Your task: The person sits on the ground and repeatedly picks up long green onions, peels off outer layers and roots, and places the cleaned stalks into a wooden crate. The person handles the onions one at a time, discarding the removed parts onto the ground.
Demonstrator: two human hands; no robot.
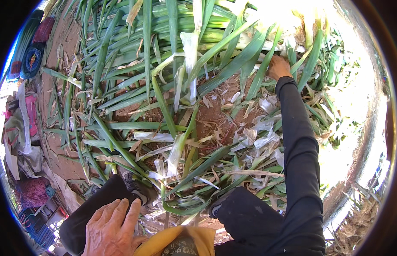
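My right hand (278, 68) reaches out to the right end of a large pile of long green onions (198, 33), among their white stalks. Leaves and stalks hide its fingertips, so I cannot tell whether it grips one. Close to me, my left hand (112, 225) lies palm down over my left thigh, its fingers somewhat apart and holding nothing. Stripped green leaves and pale stalk skins (265, 137) litter the ground between the pile and my feet. A peeled-off sheath (176, 150) with a green leaf lies in front of my knees.
Packed earth (57, 128) shows around the litter. Along the left rim are bundled bags (33, 60), a pink item (31, 115), crumpled grey cloth (28, 160) and a tangle of pink twine (33, 192). Dry roots (355, 227) lie at lower right. Strong sunlight washes out the right side.
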